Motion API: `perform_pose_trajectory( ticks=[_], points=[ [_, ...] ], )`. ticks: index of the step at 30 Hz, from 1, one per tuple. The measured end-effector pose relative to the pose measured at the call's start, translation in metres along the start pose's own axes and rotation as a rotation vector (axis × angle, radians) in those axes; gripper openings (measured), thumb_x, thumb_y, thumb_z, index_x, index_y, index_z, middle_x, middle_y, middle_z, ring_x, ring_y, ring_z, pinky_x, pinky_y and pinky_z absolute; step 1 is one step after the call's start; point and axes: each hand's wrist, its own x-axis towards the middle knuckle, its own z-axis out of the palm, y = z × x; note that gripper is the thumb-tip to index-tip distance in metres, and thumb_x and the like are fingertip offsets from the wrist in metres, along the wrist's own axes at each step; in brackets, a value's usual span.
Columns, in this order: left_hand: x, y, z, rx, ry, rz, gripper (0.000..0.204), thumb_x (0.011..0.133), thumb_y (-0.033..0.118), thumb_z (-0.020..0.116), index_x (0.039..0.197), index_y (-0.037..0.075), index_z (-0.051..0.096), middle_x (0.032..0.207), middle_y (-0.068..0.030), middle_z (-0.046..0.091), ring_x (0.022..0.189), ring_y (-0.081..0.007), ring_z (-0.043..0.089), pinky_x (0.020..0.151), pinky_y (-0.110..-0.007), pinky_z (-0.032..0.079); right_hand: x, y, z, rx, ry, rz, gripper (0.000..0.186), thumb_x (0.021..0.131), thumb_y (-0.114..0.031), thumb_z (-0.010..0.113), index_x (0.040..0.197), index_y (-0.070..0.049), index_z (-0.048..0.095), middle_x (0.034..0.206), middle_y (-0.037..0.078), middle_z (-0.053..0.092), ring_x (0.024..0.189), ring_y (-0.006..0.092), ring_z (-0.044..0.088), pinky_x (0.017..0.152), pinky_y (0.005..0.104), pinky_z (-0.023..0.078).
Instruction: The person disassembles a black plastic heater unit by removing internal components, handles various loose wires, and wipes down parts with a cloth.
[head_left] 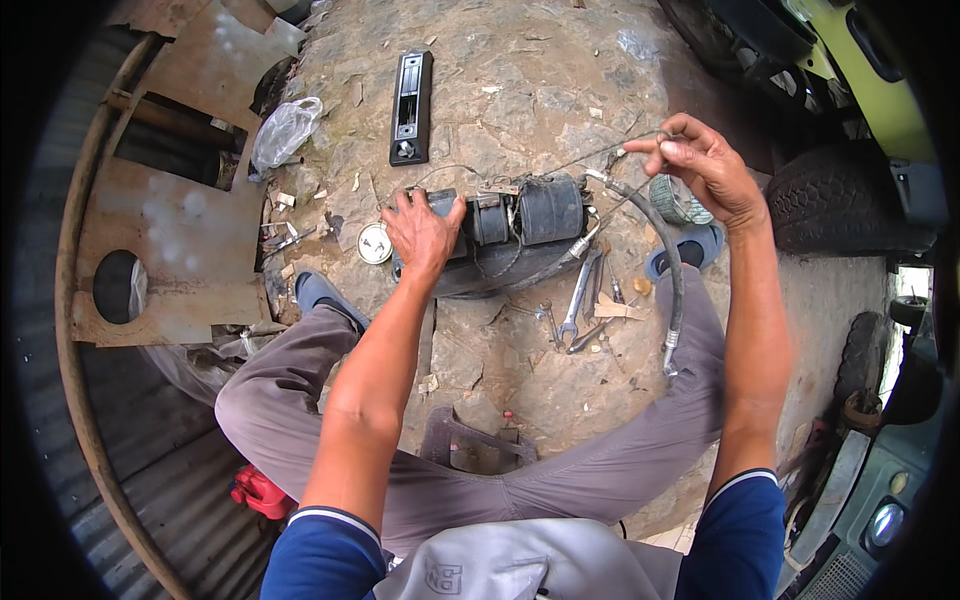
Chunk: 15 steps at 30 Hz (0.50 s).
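A black blower unit (553, 212) with two round drum-like housings lies on the stone ground in front of me. My left hand (425, 230) grips its left end from above, thumb and fingers spread over the casing. Up at the right, my right hand (708, 172) pinches a thin dark wire (600, 152) that stretches back toward the unit. Below that hand a thick black hose (668, 250) with metal end fittings curves down to my right leg. A round white-faced disc (375, 244) lies beside my left fingers.
Wrenches (577, 296) and other tools lie in front of the unit. A long black panel (410, 108) sits beyond it. A plastic bag (288, 135) and a cut metal sheet (175, 240) are at the left. A vehicle tire (845, 205) stands at the right; a red container (262, 492) is lower left.
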Motion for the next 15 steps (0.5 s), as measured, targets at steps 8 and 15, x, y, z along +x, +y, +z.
perform_pose_trajectory(
  ticks=[8, 15],
  points=[
    [0.000, -0.004, 0.003, 0.015, 0.035, 0.007, 0.073, 0.080, 0.061, 0.066, 0.119, 0.000, 0.064, 0.134, -0.0211, 0.053, 0.120, -0.0457, 0.046, 0.100, -0.054, 0.042, -0.063, -0.024, 0.041, -0.423, 0.052, 0.634, 0.019, 0.100, -0.018, 0.058, 0.106, 0.000, 0.060, 0.051, -0.003, 0.046, 0.036, 0.0062, 0.040, 0.035, 0.0263, 0.032],
    [-0.001, -0.002, 0.002, 0.015, 0.049, 0.007, 0.071, 0.079, 0.060, 0.066, 0.119, 0.001, 0.065, 0.131, -0.0205, 0.055, 0.120, -0.0462, 0.046, 0.100, -0.054, 0.043, -0.110, -0.054, 0.064, -0.038, -0.025, 0.061, 0.037, 0.096, -0.015, 0.064, 0.127, 0.005, 0.059, 0.068, 0.005, 0.061, 0.051, 0.0117, 0.058, 0.051, 0.0240, 0.047]
  ],
)
